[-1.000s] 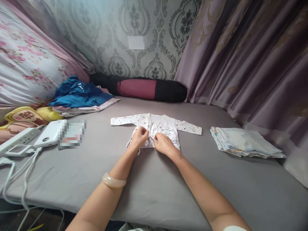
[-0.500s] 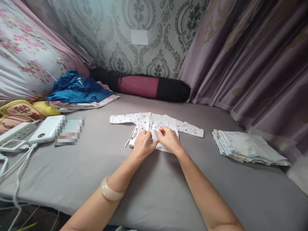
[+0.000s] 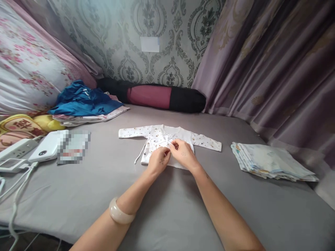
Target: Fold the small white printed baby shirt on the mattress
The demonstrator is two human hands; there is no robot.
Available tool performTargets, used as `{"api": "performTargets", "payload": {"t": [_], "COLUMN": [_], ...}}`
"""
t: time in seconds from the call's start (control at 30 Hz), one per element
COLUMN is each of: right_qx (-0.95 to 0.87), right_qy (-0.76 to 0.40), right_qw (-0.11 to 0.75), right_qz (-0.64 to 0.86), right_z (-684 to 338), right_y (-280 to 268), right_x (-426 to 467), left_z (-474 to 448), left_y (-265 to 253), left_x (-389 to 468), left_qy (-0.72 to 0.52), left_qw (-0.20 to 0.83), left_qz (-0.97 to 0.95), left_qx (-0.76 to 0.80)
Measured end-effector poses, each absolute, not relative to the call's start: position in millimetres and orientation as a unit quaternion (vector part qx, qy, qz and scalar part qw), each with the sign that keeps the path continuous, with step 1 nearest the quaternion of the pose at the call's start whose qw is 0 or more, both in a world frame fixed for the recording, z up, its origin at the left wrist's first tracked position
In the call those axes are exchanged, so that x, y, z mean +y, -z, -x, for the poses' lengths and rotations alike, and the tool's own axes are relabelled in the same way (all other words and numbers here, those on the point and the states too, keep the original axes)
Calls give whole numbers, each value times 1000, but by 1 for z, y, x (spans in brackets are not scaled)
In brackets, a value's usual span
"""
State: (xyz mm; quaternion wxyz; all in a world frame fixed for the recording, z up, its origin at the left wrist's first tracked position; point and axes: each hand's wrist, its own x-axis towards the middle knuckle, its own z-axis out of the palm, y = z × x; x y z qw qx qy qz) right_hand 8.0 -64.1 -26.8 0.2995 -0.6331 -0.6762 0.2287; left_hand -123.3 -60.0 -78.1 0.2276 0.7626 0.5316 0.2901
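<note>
Left hand (image 3: pixel 158 161), right hand (image 3: pixel 183 153) together over small white printed cloth shirt (image 3: pixel 157 134), sleeves (image 3: pixel 208 142) paralleling near edge of grey bed (image 3: pixel 104 190); right pinches white string (image 3: pixel 163 142), left's hold hidden.

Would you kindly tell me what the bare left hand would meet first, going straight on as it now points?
The left hand would probably meet the bare right hand first, just over the small white patterned fabric shirt; depth there is hard to judge.

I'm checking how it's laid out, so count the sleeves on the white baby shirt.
2. One sleeve stretches toward the picture's left from the white baby shirt; the other sleeve stretches toward the right. Both show down to the cuff.
</note>
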Motion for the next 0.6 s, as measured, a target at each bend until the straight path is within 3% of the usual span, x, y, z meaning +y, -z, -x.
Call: {"api": "performTargets", "payload": {"t": [0.2,0.4,0.5,0.6], "right_qx": [-688,-729,-759,-741], "right_qy": [-232,-263,-302,-298], "right_qw": [280,226,146,165], "right_qz": [628,590,558,578], "right_z": [-4,-6,-10,-14], "right_y": [37,42,40,37], "right_x": [-62,-67,-66,-48], "left_z": [122,147,167,181], "left_y": [80,52,50,60], "left_x": [-65,-62,-53,-45], "left_qy": [-242,-214,-282,-267], "left_qw": [215,307,193,110], "left_qz": [-829,-761,-679,-642], "left_qx": [457,530,650,710]}}
